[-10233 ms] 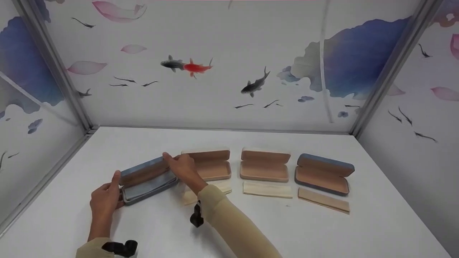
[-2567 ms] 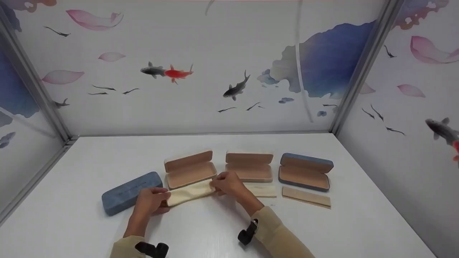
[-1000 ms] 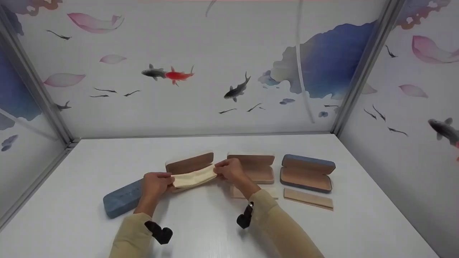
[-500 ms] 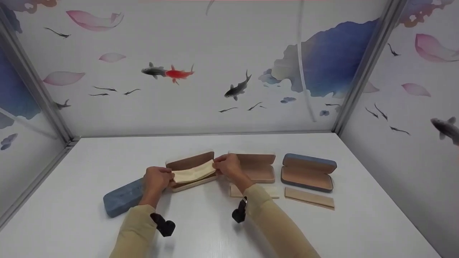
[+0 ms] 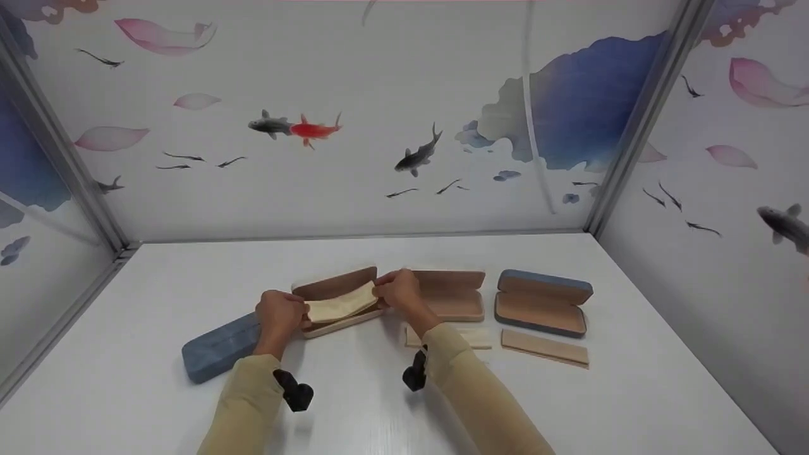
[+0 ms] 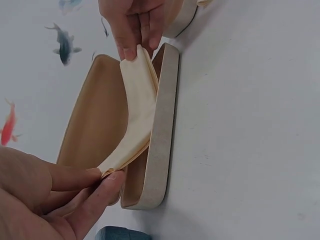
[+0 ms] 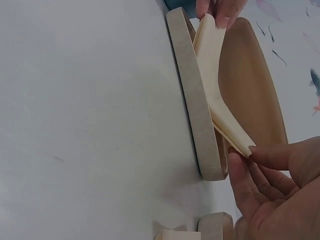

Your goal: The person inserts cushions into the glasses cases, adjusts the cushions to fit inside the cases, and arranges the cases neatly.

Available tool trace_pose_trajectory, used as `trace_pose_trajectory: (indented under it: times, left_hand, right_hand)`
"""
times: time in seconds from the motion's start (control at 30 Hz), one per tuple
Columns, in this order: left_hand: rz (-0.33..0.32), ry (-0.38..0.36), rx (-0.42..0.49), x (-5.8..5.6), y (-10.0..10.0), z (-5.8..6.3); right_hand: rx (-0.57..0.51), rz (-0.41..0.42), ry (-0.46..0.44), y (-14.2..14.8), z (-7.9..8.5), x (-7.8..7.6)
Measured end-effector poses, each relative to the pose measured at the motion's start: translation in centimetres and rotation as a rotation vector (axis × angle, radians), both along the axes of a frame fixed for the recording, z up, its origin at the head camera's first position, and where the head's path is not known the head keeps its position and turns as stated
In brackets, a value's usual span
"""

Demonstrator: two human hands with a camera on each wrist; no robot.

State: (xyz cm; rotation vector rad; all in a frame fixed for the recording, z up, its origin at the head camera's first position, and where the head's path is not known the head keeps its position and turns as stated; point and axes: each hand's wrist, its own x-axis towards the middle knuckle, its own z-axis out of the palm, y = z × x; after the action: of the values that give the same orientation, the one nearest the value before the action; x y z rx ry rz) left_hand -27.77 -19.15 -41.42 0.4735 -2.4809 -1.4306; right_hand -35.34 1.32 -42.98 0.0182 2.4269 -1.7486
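A folded cream cloth (image 5: 341,306) sags in the middle over the open cream glasses case (image 5: 344,327), its two ends raised. My left hand (image 5: 280,316) pinches the left end between thumb and fingers, as the left wrist view shows on the cloth (image 6: 140,95). At the other end my right hand (image 5: 399,294) pinches the cloth's corner, plain in the right wrist view beside the case's front wall (image 7: 195,95). The sagging middle dips inside the case's lower half, below the front rim. The tan-lined lid (image 6: 100,107) stands open behind it.
Left of my left hand lies a closed blue glasses case (image 5: 218,351). On the right stand another open cream case (image 5: 464,304) with a folded cream cloth (image 5: 477,338) before it, and an open blue case (image 5: 540,313) with a tan cloth (image 5: 545,349). Printed panels wall the table.
The blue case at left was closed earlier with a blue cloth inside. Both hands have lifted the cream cloth from the table, carried it back over the cream case and lowered its middle inside.
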Motion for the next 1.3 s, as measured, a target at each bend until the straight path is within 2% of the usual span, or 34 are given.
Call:
trace_pose_trajectory:
  times: [0.17, 0.5, 0.8, 1.0, 1.13, 1.3]
  left_hand:
    - [-0.001, 0.017, -0.002, -0.1, 0.3, -0.1]
    - [0.008, 0.046, -0.096, 0.1, 0.4, -0.5]
    - [-0.014, 0.026, -0.049, 0.3, 0.1, -0.7]
    - [-0.031, 0.040, -0.075, 0.3, -0.1, -0.9]
    - [-0.014, 0.055, -0.102, 0.1, 0.2, -1.1]
    - [-0.018, 0.052, -0.079, 0.1, 0.4, -1.3]
  right_hand:
    - [0.011, -0.006, 0.028, 0.0, -0.5, 0.1]
    - [0.042, -0.015, 0.081, -0.2, -0.7, 0.2]
    - [0.061, -0.025, 0.112, -0.2, -0.8, 0.3]
    - [0.077, -0.024, 0.108, -0.2, -0.9, 0.2]
    - [0.079, -0.030, 0.094, -0.2, -0.9, 0.2]
    - [0.088, -0.031, 0.093, -0.3, -0.9, 0.3]
